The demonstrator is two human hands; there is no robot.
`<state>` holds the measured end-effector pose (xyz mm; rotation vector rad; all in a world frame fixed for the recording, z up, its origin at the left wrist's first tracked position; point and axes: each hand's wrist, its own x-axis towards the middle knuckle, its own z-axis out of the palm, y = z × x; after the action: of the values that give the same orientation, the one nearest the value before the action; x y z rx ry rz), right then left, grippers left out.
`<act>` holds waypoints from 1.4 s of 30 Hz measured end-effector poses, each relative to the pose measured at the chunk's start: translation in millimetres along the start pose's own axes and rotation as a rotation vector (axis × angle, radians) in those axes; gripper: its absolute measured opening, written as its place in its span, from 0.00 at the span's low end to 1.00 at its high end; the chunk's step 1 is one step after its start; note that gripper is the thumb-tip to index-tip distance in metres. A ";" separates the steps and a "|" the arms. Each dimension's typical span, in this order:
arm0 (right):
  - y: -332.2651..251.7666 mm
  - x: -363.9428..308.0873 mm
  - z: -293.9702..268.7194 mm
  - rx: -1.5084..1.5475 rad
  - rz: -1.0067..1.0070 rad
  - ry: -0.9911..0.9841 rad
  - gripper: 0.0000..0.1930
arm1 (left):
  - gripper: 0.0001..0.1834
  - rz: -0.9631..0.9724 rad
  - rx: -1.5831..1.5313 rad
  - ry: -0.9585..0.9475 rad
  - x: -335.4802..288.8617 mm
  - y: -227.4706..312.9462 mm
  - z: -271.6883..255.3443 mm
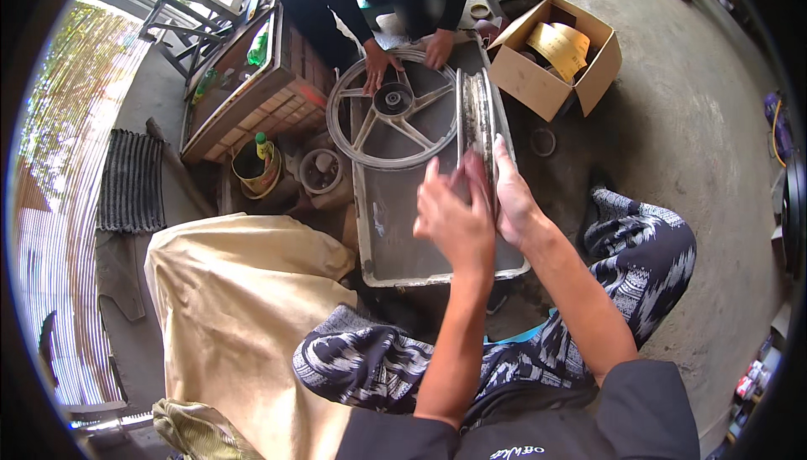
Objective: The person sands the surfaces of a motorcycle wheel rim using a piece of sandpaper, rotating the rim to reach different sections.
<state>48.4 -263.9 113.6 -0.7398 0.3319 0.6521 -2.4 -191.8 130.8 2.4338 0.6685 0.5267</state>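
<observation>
A wheel with a worn, grimy rim stands on edge over a shallow grey tray, its rim facing me. My right hand steadies its near right side, fingers pointing up along the rim. At the rim's near end, my left hand pinches a folded reddish-brown piece that looks like sandpaper or cloth; which one I cannot tell. That piece lies against the rim. The far side of the wheel and some of my right fingers are hidden.
Opposite, a person's hands rest on a flat-lying spoked wheel. A cardboard box with a yellow sheet stands at the far right. Buckets and a wooden crate are left of the tray; beige cloth lies nearer.
</observation>
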 end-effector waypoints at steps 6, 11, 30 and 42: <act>10.4 10.4 -2.7 0.074 -0.102 0.086 0.35 | 0.43 -0.136 -0.122 -0.028 -40.1 -31.4 -11.6; 6.2 -10.6 7.8 0.096 -0.094 -0.042 0.33 | 0.50 -0.096 -0.051 0.004 17.9 -1.6 2.4; -3.0 -10.3 3.6 0.089 -0.041 -0.034 0.36 | 0.50 -0.144 -0.025 -0.042 -31.9 -15.0 -19.6; 5.8 -1.2 -11.6 0.034 -0.058 -0.117 0.32 | 0.44 -0.125 -0.025 -0.036 -17.0 -3.3 -11.4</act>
<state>43.1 -269.5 103.1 -0.6731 0.2132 0.6302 -22.8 -194.3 133.9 2.3543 0.7884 0.4378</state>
